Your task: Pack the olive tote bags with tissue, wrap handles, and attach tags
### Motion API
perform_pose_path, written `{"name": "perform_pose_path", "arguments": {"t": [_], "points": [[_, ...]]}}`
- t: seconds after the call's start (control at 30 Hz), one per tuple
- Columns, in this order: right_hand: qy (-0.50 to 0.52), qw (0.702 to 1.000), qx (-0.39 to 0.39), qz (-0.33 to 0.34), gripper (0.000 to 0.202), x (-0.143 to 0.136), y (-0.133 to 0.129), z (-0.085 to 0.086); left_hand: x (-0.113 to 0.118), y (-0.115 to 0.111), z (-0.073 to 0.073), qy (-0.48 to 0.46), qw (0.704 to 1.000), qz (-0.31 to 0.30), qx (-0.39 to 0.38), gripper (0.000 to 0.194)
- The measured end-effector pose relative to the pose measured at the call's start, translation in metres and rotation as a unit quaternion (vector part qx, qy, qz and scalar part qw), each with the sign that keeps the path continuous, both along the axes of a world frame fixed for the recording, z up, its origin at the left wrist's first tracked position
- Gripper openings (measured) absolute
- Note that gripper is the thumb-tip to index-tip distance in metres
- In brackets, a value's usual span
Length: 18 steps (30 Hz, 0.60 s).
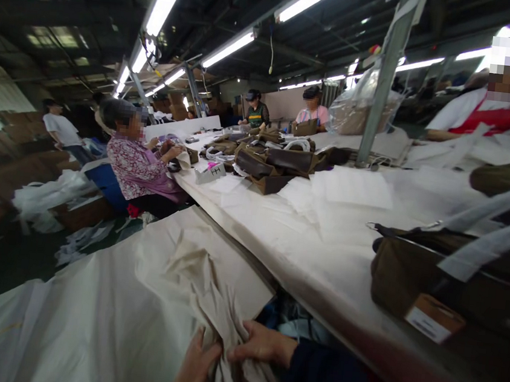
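A bunched piece of cream cloth (198,273) lies in loose folds at the bottom middle, over a pale sheet-covered surface. My left hand (196,361) grips its near part from the left, thumb pressed against the fabric. From the right, my right hand (264,343) pinches the same cloth between thumb and fingers, a dark sleeve behind it. The two hands are close together, with folds gathered between them. Part of the cloth runs down past the hands and out of the frame. Some of my fingers are hidden behind the fabric.
A long white table (251,227) runs away on the right. On it are a dark brown handbag (410,274) with wrapped handles, white foam sheets (351,186) and a heap of brown bags (280,160). A metal post (381,89) rises there. A co-worker (133,160) sits left of the table.
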State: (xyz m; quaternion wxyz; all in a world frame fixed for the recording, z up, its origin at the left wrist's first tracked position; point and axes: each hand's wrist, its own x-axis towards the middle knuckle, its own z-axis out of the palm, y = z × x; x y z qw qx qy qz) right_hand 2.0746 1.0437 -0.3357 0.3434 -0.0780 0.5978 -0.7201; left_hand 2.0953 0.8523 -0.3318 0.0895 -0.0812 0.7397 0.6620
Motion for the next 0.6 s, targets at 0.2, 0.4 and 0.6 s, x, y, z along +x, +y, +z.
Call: {"name": "perform_pose_path", "arguments": {"t": [0.2,0.4,0.6], "points": [[0.005,0.985,-0.13,0.112,0.037,-0.003,0.026,0.034,0.005,0.017,0.018,-0.016,0.988,-0.129,0.082,0.041],[-0.001,0.985,-0.118,-0.127,0.041,0.006,0.003,0.028,0.002,0.037,0.027,0.038,0.994,-0.085,0.063,0.035],[0.099,0.962,-0.079,-0.243,0.051,0.002,-0.003,0.022,-0.004,0.043,0.013,0.054,0.992,0.087,-0.071,0.045]]}}
